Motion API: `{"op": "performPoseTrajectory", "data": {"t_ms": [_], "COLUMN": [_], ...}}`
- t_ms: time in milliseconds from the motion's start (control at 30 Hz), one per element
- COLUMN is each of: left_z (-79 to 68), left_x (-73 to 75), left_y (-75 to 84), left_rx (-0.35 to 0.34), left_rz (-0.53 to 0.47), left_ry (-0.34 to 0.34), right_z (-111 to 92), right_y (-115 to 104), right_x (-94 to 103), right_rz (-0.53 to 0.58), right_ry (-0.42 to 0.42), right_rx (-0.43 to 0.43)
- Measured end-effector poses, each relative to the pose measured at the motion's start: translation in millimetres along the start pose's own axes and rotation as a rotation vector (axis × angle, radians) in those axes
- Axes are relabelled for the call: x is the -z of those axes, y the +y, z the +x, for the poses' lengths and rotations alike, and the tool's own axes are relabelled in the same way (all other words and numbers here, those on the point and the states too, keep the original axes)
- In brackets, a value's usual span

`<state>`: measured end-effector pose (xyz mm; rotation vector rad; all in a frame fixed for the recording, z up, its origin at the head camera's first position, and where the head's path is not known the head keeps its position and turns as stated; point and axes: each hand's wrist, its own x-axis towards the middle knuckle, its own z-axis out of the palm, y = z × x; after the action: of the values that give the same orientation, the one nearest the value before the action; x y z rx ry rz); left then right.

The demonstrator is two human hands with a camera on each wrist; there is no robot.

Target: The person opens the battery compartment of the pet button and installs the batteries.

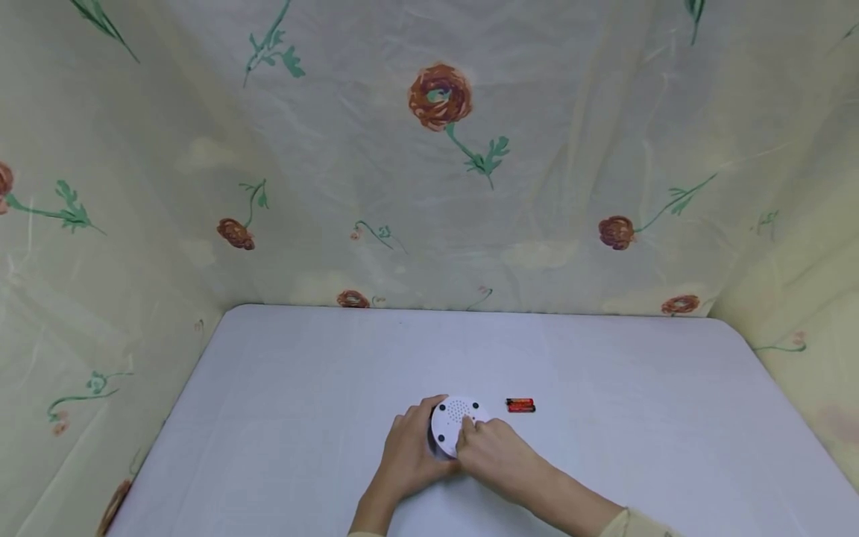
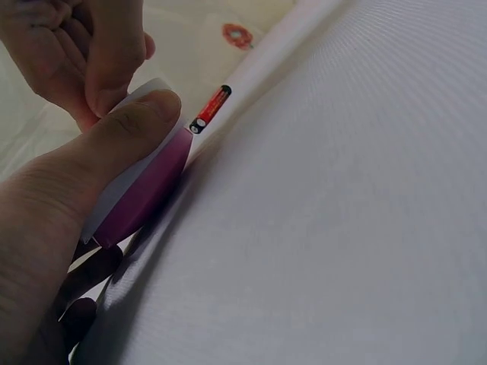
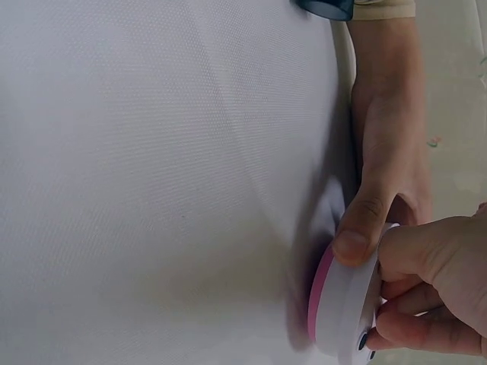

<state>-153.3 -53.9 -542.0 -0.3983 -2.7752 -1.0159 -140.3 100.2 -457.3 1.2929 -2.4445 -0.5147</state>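
A round white device (image 1: 444, 424) with a grid of small holes and dark round feet on its upward face is held just above or on the table. Its lower rim shows pink-purple (image 2: 144, 190) in the left wrist view. My left hand (image 1: 411, 447) grips it round the side, thumb over the near edge. With curled fingers and thumb, my right hand (image 1: 499, 456) grips at the holed face; what lies under the fingertips is hidden. To the right of the device, two red and black batteries (image 1: 520, 405) lie side by side.
A white-covered table (image 1: 288, 388) with rounded far corners spreads around the hands. Pale curtains (image 1: 537, 149) printed with brown flowers hang behind it and at both sides. A dark blue cylindrical thing (image 3: 327, 7) shows at the left sleeve in the right wrist view.
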Motion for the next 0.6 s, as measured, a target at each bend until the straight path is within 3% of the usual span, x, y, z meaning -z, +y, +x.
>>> {"op": "performPoseTrajectory", "data": {"t_ms": [300, 467, 600], "left_z": [0.5, 1.7, 1.4], "left_x": [3.2, 1.1, -1.9], "left_y": [-4.0, -2.3, -1.1], "left_rx": [0.007, 0.016, 0.041], "left_rz": [0.016, 0.002, -0.011], "left_ry": [0.004, -0.008, -0.017], "right_z": [0.5, -5.7, -10.5], "right_y": [0.3, 2.5, 5.6], "right_x": [5.9, 0.1, -5.7], "right_rz": [0.081, 0.137, 0.242], "right_ry": [-0.035, 0.082, 0.170], "right_rx": [-0.057, -0.161, -0.230]}}
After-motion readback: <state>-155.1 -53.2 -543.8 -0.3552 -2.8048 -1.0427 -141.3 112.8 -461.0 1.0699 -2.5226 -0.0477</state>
